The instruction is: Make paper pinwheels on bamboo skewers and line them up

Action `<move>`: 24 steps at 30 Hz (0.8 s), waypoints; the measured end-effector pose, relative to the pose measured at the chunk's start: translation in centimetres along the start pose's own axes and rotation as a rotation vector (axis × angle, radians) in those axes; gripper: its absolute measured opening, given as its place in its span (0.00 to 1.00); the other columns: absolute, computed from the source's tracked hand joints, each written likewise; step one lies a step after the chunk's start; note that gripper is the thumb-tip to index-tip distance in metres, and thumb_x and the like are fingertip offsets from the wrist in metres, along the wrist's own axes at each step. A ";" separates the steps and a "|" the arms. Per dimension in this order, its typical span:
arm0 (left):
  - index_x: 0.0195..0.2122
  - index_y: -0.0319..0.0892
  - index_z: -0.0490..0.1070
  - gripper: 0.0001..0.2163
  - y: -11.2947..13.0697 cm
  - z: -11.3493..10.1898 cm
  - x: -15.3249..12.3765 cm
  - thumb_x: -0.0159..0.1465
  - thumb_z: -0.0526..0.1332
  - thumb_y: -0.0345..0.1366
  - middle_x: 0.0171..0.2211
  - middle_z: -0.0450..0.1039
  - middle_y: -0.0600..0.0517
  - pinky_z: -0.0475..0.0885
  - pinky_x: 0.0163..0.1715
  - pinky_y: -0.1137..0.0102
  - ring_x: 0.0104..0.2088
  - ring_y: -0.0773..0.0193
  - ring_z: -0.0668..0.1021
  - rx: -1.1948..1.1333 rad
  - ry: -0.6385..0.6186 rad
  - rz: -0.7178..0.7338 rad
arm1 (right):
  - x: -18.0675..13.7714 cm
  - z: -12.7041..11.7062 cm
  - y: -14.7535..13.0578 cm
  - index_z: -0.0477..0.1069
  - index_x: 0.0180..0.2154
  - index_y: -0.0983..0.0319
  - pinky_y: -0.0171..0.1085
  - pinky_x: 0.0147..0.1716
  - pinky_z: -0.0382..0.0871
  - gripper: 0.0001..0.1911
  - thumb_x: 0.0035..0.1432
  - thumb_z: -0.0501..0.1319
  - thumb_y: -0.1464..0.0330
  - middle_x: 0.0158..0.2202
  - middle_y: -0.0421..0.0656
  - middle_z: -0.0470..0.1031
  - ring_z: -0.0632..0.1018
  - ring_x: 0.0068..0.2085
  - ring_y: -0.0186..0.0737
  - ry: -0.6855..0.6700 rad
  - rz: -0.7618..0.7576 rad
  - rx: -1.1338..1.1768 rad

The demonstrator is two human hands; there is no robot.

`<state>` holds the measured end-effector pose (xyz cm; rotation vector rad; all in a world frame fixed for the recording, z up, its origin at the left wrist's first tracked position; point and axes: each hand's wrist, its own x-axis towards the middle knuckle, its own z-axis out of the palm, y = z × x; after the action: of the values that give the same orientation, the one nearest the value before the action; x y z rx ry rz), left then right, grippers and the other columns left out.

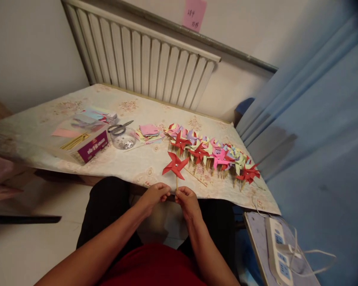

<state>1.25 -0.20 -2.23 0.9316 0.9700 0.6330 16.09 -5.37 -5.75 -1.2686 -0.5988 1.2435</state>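
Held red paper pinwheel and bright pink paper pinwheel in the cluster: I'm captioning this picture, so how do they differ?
The held red paper pinwheel has its stick in the right hand; no hand touches the bright pink paper pinwheel. The red one is separate; the pink one sits among multicoloured paper pinwheels. Both have pointed blades around a shiny centre.

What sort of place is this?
Likely a room at home, though it could be a small workshop: I see a radiator, a blue curtain and a flowered tablecloth bearing many paper pinwheels.
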 end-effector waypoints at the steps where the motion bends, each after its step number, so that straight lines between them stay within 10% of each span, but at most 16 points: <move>1: 0.28 0.38 0.73 0.14 -0.2 0.4 0.2 0.48 0.69 0.43 0.25 0.73 0.53 0.63 0.28 0.72 0.23 0.70 0.70 -0.006 0.000 0.008 | 0.0 0.0 0.1 0.72 0.28 0.62 0.31 0.22 0.59 0.13 0.40 0.70 0.63 0.19 0.36 0.72 0.68 0.20 0.30 -0.008 0.012 0.023; 13: 0.25 0.39 0.68 0.13 -0.9 2.6 1.4 0.50 0.67 0.43 0.21 0.65 0.58 0.61 0.27 0.72 0.22 0.71 0.66 0.016 -0.037 0.093 | -0.7 0.3 0.3 0.73 0.25 0.63 0.30 0.23 0.58 0.11 0.41 0.69 0.64 0.20 0.38 0.74 0.68 0.20 0.29 -0.076 0.025 0.123; 24: 0.24 0.39 0.67 0.15 -0.2 3.3 2.1 0.50 0.68 0.45 0.22 0.68 0.56 0.65 0.30 0.72 0.23 0.71 0.68 -0.005 -0.049 0.111 | -0.9 -1.4 -1.3 0.71 0.26 0.62 0.32 0.23 0.62 0.12 0.48 0.63 0.59 0.21 0.37 0.71 0.69 0.22 0.32 0.161 -0.124 -0.107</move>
<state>5.13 0.20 -2.47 0.9968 0.8773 0.7030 17.49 -6.50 -4.71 -1.3844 -0.6243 1.0076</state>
